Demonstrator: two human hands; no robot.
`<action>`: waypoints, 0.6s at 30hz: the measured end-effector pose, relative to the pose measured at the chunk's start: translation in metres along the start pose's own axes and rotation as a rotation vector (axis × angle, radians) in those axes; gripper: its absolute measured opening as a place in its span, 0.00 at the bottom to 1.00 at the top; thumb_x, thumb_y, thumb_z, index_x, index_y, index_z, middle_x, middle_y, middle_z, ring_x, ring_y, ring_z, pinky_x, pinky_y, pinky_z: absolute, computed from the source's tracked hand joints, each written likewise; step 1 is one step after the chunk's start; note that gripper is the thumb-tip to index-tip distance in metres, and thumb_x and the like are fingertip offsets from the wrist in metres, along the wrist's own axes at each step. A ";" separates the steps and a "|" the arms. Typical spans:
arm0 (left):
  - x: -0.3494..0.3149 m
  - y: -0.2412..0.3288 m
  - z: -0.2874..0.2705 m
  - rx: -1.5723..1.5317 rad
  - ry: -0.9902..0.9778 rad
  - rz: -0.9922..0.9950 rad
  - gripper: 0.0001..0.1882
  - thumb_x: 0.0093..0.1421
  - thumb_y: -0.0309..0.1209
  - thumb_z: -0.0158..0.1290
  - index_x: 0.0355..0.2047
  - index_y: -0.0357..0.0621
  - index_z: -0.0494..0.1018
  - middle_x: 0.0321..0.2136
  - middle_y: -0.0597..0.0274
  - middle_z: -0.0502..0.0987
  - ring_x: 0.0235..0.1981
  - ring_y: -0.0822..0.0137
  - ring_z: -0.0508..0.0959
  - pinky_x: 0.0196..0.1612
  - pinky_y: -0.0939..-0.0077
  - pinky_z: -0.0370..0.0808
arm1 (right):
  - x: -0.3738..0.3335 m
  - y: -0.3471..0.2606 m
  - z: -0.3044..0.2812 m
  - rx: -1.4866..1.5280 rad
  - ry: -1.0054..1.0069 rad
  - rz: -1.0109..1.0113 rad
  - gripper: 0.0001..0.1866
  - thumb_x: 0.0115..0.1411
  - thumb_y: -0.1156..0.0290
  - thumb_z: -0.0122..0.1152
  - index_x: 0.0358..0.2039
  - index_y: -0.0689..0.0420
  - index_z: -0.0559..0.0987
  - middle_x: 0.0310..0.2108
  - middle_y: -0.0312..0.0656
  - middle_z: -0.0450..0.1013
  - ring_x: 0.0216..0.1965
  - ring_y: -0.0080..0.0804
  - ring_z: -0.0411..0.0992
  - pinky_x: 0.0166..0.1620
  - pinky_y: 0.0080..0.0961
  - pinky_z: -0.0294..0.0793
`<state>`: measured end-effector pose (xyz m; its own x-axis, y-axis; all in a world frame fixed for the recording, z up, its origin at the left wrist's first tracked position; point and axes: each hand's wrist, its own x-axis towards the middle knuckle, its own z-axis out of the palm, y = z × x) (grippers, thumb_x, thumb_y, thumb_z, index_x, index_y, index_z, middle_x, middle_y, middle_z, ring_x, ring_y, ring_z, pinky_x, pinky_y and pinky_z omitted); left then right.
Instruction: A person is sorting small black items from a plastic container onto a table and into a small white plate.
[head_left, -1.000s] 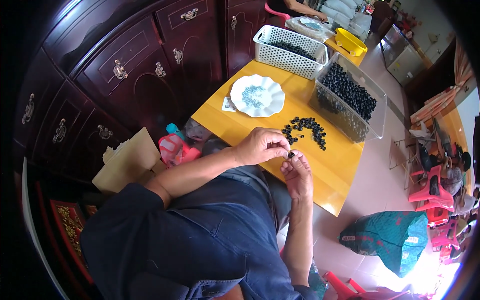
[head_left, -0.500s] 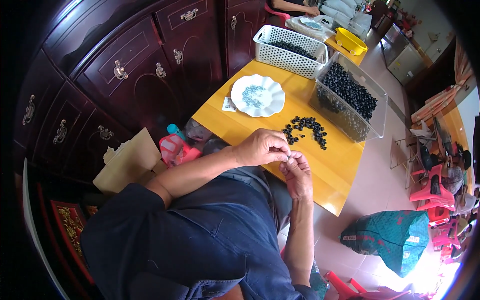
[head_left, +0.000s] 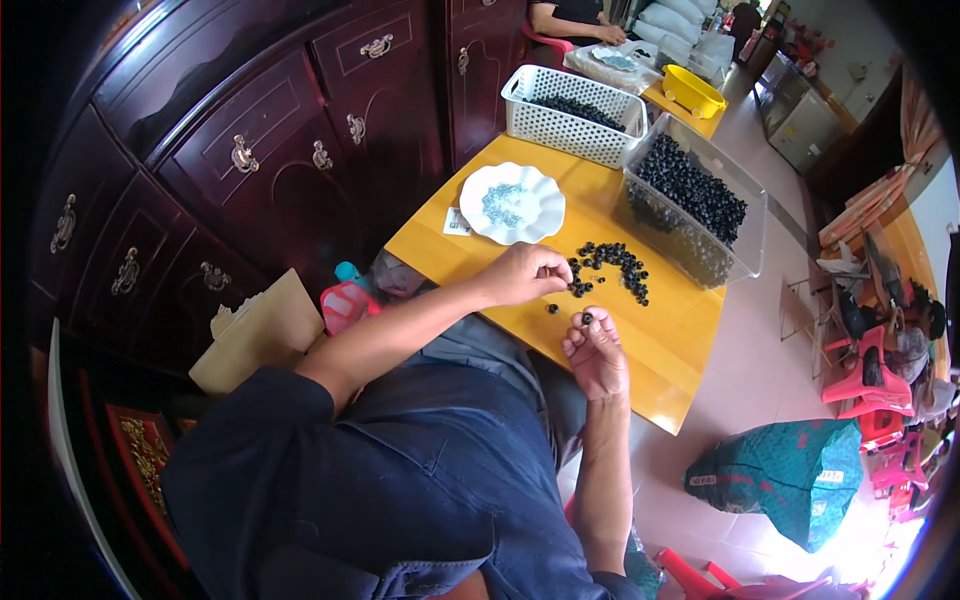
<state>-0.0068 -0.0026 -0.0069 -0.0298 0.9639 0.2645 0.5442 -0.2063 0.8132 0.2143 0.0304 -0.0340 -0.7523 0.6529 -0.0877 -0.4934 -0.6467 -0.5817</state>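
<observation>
My right hand [head_left: 600, 362] pinches a small black ring-shaped part [head_left: 588, 319] between thumb and finger, palm turned up. Ahead and to its left, my left hand [head_left: 525, 275] reaches over the yellow table [head_left: 655, 350], fingertips closed together at the edge of a loose pile of black parts [head_left: 628, 264]. Whether those fingertips hold anything is too small to make out. One single black part [head_left: 552, 309] lies on the table between my hands. Beyond my left hand sits a white scalloped plate [head_left: 548, 210] carrying tiny pale bluish pieces [head_left: 504, 205].
At the table's far side stand a white perforated basket [head_left: 570, 144] and a clear plastic bin [head_left: 745, 262], both holding black parts. A yellow tub [head_left: 694, 92] is behind them. Dark cabinets [head_left: 265, 160] line the left; a green sack [head_left: 775, 475] rests on the floor at right.
My hands, together before, have come apart. My left hand has moved up to the pile's edge, while my right now shows the black part in its pinch. A single part has appeared between them.
</observation>
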 end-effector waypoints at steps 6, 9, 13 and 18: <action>0.017 -0.020 0.008 0.307 -0.019 0.173 0.05 0.58 0.30 0.57 0.32 0.44 0.80 0.32 0.57 0.80 0.35 0.55 0.81 0.39 0.63 0.77 | 0.002 -0.005 -0.013 0.127 -0.011 -0.020 0.10 0.66 0.70 0.60 0.46 0.54 0.75 0.38 0.35 0.74 0.36 0.24 0.72 0.40 0.21 0.73; 0.023 -0.019 0.010 0.360 -0.044 0.197 0.04 0.56 0.32 0.57 0.30 0.48 0.80 0.32 0.60 0.80 0.36 0.56 0.81 0.40 0.62 0.77 | 0.006 -0.006 -0.017 0.131 0.009 -0.029 0.10 0.66 0.70 0.60 0.46 0.54 0.74 0.39 0.34 0.73 0.37 0.23 0.72 0.40 0.21 0.74; 0.026 -0.018 0.009 0.418 -0.078 0.241 0.05 0.56 0.31 0.57 0.31 0.47 0.81 0.32 0.60 0.80 0.37 0.57 0.81 0.41 0.63 0.77 | 0.009 -0.004 -0.027 0.129 -0.049 -0.017 0.12 0.66 0.69 0.60 0.49 0.53 0.75 0.40 0.36 0.77 0.36 0.27 0.75 0.44 0.28 0.80; 0.028 -0.018 0.009 0.436 -0.127 0.267 0.06 0.56 0.31 0.57 0.30 0.46 0.82 0.31 0.59 0.80 0.37 0.56 0.80 0.42 0.62 0.77 | 0.008 -0.006 -0.023 0.126 -0.048 -0.019 0.12 0.66 0.68 0.60 0.49 0.53 0.74 0.39 0.35 0.77 0.36 0.26 0.75 0.44 0.28 0.80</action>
<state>-0.0104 0.0294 -0.0191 0.2447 0.9056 0.3465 0.8181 -0.3846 0.4276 0.2215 0.0484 -0.0503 -0.7610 0.6477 -0.0372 -0.5562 -0.6809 -0.4765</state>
